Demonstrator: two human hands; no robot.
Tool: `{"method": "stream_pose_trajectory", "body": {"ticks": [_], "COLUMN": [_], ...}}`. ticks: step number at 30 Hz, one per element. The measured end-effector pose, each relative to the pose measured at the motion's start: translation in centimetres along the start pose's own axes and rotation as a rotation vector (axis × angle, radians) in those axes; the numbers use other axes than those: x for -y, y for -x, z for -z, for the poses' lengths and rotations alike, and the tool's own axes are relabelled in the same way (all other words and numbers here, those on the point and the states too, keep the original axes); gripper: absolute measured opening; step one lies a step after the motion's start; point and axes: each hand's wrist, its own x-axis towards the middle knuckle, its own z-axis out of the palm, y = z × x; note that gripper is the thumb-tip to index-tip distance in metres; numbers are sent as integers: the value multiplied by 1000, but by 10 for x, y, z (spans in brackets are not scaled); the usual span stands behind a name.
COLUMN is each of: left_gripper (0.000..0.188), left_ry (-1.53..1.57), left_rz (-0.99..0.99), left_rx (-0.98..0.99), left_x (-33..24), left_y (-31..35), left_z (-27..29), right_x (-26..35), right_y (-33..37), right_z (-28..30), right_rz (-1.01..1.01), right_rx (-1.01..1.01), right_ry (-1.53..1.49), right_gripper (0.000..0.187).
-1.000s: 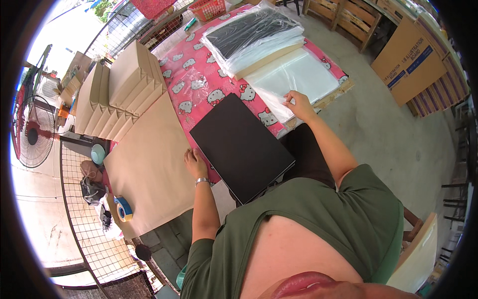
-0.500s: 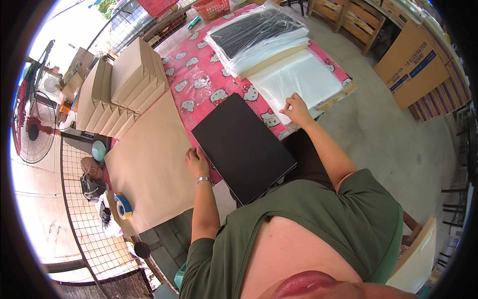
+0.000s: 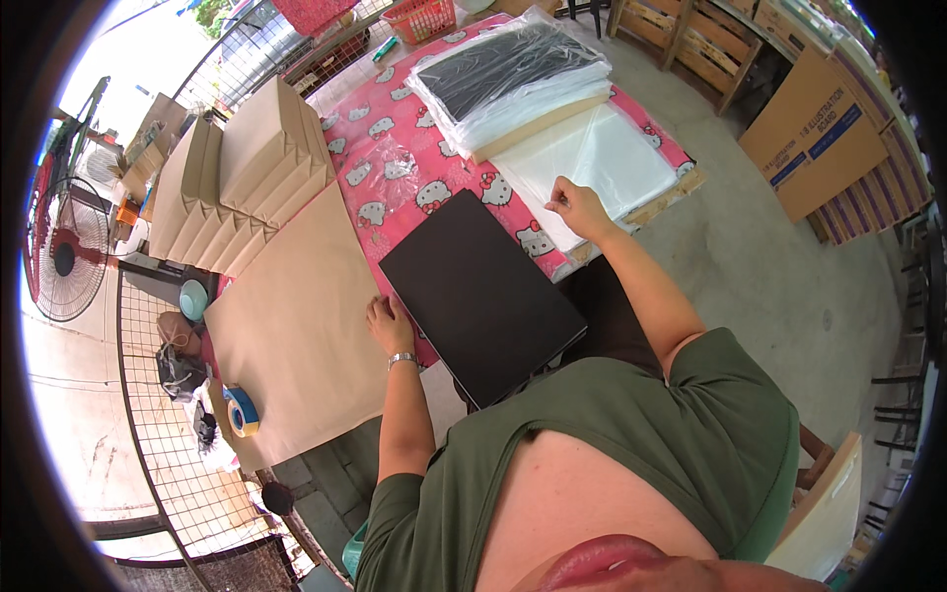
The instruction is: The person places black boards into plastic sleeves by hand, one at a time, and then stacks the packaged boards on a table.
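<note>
A stack of black boards [image 3: 483, 296] lies at a slant in front of me, its near end by my shirt. My left hand [image 3: 392, 328] rests open beside its left edge, fingers loosely curled over the border of a large brown paper sheet [image 3: 296, 335]. To the right, my right hand [image 3: 582, 211] is closed in a pinch over the left part of a pile of clear plastic sleeves [image 3: 617, 163]. Whatever is between those fingertips is too small to make out. Behind the sleeves stands a thick stack of plastic-wrapped boards [image 3: 508, 74], black on top.
Brown paper-wrapped packs [image 3: 247, 168] are piled at the back left of the pink patterned tablecloth [image 3: 395, 222]. Blue tape [image 3: 242, 410] sits on the brown sheet's left corner. A red basket [image 3: 419, 18], a fan [image 3: 67, 259] and a cardboard carton [image 3: 814, 138] stand farther out.
My right hand has shifted slightly left and up over the plastic sleeves, its fingers still pinched. My left hand and the black boards stay almost where they were.
</note>
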Motion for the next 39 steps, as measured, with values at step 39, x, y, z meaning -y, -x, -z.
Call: {"method": "stream_pose_trajectory", "body": {"ticks": [39], "left_gripper": [7], "left_ry": [1333], "left_rz": [131], "left_rx": [502], "left_x": [-209], "left_y": [57], "left_z": [101], "right_x": [138], "right_y": [65], "right_z": [15], "right_rz": [-70], "right_rx": [315], "right_ry": [-737], "right_gripper": [15]}}
